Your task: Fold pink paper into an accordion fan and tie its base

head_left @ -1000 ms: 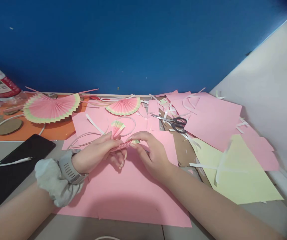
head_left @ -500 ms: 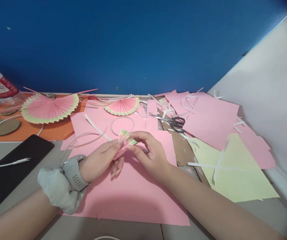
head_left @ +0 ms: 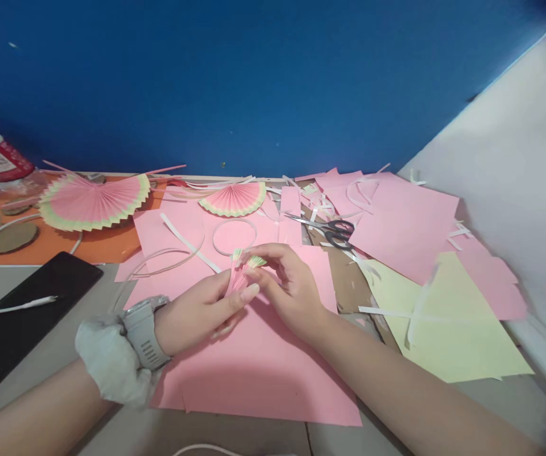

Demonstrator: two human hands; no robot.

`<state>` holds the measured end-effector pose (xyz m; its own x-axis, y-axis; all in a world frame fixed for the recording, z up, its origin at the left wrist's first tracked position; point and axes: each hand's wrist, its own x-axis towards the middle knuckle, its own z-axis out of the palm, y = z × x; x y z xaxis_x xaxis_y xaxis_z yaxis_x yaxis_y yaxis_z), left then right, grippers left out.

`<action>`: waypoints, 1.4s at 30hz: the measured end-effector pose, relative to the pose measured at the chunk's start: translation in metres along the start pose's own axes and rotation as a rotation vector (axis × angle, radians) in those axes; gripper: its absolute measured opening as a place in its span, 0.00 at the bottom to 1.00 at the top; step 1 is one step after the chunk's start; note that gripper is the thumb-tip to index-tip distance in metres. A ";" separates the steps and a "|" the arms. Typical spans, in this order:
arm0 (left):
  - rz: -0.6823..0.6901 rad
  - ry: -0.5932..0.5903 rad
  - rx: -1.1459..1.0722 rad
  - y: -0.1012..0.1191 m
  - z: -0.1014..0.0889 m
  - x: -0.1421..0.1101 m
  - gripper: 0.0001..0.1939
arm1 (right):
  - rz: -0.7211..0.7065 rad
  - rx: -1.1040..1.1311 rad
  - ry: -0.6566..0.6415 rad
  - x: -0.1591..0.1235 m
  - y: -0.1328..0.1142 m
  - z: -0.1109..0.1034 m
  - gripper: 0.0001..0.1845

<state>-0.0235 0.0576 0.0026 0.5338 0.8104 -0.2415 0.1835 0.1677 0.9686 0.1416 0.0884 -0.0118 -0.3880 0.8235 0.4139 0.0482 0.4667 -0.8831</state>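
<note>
Both hands meet above the large pink sheet (head_left: 263, 373), sharing one small pleated paper piece (head_left: 238, 278): the left hand (head_left: 204, 309) is closed on its pink body, thumb laid across, while the right hand (head_left: 287, 288) pinches near its yellow-green edge. Held from two sides, the springy folds are probably kept from fanning out. At the sheet's far side lie a thin loop (head_left: 235, 220) and, farther off, a smaller pleated fan (head_left: 232, 199), so forward room looks tightest. Black-handled scissors (head_left: 324, 227) rest past its far right corner, seemingly within reach. The sheet's near edge lies well apart from both hands, leaving them room toward the person; a flat black device (head_left: 35, 328) flanks its left side.
</note>
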 end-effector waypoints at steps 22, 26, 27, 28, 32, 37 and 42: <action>0.010 0.095 0.238 -0.003 0.006 0.000 0.17 | 0.033 0.079 -0.060 0.003 0.007 0.000 0.21; 0.013 0.139 0.331 -0.004 0.007 0.000 0.17 | -0.078 0.028 -0.065 0.004 0.007 -0.001 0.14; 0.020 0.156 0.322 -0.004 0.007 -0.001 0.17 | -0.083 0.028 -0.066 0.005 0.007 -0.001 0.13; 0.033 0.171 0.283 -0.005 0.007 -0.001 0.17 | -0.084 0.034 -0.061 0.006 0.007 -0.002 0.13; 0.111 0.124 -0.005 -0.004 0.009 -0.001 0.16 | -0.087 0.034 -0.014 0.007 0.010 -0.002 0.12; 0.134 0.093 -0.218 -0.002 0.012 0.000 0.17 | -0.099 0.003 -0.021 0.005 0.011 -0.002 0.13; 0.112 0.010 -0.395 -0.005 0.013 -0.002 0.17 | -0.118 -0.039 -0.023 0.004 0.011 -0.003 0.14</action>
<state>-0.0144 0.0483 -0.0022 0.5237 0.8412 -0.1348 -0.2074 0.2794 0.9375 0.1432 0.0975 -0.0188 -0.4143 0.7545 0.5089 0.0368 0.5726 -0.8190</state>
